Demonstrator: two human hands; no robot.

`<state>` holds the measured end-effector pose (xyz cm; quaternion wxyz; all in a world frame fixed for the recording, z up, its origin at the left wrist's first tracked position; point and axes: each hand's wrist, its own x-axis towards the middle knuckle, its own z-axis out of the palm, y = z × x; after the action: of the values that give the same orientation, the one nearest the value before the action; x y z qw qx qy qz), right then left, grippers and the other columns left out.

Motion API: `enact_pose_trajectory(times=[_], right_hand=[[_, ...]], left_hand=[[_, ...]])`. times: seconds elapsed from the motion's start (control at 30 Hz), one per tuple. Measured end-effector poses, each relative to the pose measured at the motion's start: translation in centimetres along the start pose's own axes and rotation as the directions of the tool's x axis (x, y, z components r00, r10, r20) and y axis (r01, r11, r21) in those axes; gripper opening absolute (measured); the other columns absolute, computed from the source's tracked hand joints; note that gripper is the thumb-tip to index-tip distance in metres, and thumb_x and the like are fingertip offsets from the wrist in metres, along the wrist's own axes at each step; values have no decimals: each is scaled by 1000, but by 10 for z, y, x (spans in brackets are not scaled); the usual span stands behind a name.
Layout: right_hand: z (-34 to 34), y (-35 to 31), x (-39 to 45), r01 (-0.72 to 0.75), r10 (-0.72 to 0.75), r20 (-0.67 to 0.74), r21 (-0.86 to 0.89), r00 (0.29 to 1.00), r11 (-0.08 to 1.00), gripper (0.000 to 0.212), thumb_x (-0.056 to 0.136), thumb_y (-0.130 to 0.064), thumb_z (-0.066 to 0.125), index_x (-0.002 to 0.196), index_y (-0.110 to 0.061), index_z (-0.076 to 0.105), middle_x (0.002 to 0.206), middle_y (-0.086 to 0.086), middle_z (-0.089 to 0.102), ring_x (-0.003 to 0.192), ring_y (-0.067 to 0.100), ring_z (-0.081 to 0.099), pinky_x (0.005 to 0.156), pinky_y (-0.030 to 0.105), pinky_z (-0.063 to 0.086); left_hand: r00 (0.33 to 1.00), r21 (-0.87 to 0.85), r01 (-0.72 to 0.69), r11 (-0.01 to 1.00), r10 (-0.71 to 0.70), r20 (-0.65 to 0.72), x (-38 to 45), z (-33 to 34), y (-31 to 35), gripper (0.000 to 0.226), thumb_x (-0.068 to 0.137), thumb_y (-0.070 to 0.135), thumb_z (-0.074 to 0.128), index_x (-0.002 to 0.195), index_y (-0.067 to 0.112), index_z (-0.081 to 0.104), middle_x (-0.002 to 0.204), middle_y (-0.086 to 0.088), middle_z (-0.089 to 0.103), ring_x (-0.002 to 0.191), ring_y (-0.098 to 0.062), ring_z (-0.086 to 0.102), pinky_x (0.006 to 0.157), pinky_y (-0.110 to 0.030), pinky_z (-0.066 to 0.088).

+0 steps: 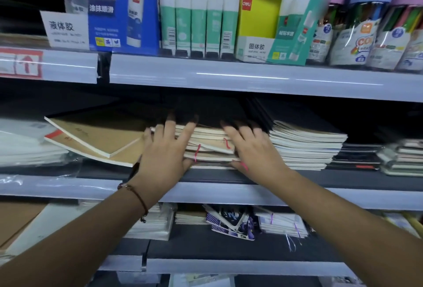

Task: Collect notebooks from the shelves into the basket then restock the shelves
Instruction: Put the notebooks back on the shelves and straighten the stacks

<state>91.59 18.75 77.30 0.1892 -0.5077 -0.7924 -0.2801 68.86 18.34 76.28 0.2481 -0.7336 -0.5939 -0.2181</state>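
I can read "液体胶" on a white sign [64, 29], "涂抹顺滑" on a blue box [101, 23], "deli" on a yellow box [258, 15], and "固体胶" on its white front [256, 47].

Five green glue sticks [199, 21], two hands [164, 158], three shelves [251, 76].

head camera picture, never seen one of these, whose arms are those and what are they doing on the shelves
It is one wide-angle picture from a camera worn on a person's head, looking down at their own bare arms; there is no robot. The left hand and right hand grip the two ends of a short stack of tan notebooks with red ribbon markers on the grey middle shelf. Beside it lie tilted brown kraft-cover notebooks and a taller white-edged, black-covered notebook stack. Green-and-white glue sticks stand on the shelf above.
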Motion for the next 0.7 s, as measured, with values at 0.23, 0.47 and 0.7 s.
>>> enact_pose_trajectory(times=[0.23,0.47,0.7], right_hand=[[-9,-10,-7,-110,94,65,336,993,935,100,74,-83,46,153,-24,23,140,-1,37,127,21,31,113,38,24],[-2,-4,-10,12,10,-95,227,995,974,54,99,-42,35,143,-13,45,129,6,56,119,28,48,110,36,21],[1,5,-11,74,-57,-123,140,991,987,54,87,-8,50,141,-7,46,129,11,57,117,32,50,107,39,27]], left_hand=[[945,-608,312,730,-305,118,4,-7,-7,139,58,68,78,156,22,-8,158,-17,9,149,-30,5,121,-44,17],[964,-676,254,692,-239,118,-13,-3,7,98,77,50,76,152,17,22,145,-4,32,135,-21,34,105,-28,32],[976,-717,198,669,-201,82,-14,-3,4,82,89,49,62,155,18,23,153,1,34,140,-16,33,112,-34,34]])
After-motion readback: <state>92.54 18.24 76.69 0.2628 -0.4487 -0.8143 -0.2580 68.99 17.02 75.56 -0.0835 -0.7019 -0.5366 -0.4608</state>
